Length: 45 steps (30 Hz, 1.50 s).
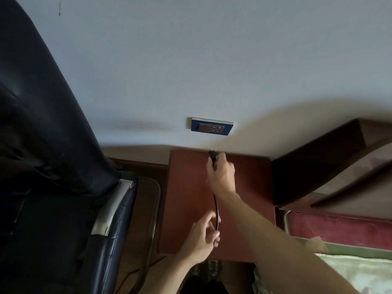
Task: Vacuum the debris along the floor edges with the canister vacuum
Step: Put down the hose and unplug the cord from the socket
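Observation:
My right hand grips a black power plug, its prongs pointing up toward the wall. The plug is just below a dark blue wall socket and apart from it. A black cord runs down from the plug to my left hand, which pinches it over the red-brown bedside table. The canister vacuum itself is out of view.
A black leather chair fills the left side. A dark wooden headboard and a bed with red and pale green bedding stand at the right. A cable lies on the wooden floor between the chair and the table.

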Each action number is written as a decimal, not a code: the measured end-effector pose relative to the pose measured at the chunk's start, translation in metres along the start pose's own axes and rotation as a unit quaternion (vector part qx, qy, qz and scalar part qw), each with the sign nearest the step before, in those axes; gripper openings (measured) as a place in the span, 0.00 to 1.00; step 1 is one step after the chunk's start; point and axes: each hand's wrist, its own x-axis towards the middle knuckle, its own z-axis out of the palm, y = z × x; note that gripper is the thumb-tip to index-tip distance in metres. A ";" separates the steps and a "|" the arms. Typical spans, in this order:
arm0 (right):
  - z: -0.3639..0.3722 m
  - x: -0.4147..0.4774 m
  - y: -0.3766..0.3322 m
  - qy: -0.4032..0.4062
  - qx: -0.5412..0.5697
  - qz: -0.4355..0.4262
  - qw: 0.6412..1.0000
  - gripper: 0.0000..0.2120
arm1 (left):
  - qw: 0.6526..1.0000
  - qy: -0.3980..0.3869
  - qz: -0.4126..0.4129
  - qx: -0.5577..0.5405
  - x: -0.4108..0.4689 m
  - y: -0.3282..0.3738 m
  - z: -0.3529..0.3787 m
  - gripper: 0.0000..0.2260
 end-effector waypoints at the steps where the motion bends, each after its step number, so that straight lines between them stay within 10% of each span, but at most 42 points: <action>1: 0.002 -0.010 0.007 -0.011 0.013 0.017 1.000 0.10 | 1.000 -0.002 -0.012 0.009 -0.008 -0.007 0.003 0.16; 15: -0.039 -0.032 -0.007 -0.010 0.076 0.004 0.997 0.08 | 0.999 0.041 -0.004 0.012 -0.044 0.006 0.005 0.11; 45: -0.101 -0.246 -0.244 -0.198 0.185 -0.335 0.902 0.03 | 0.920 0.374 0.043 -0.105 -0.283 0.106 -0.004 0.11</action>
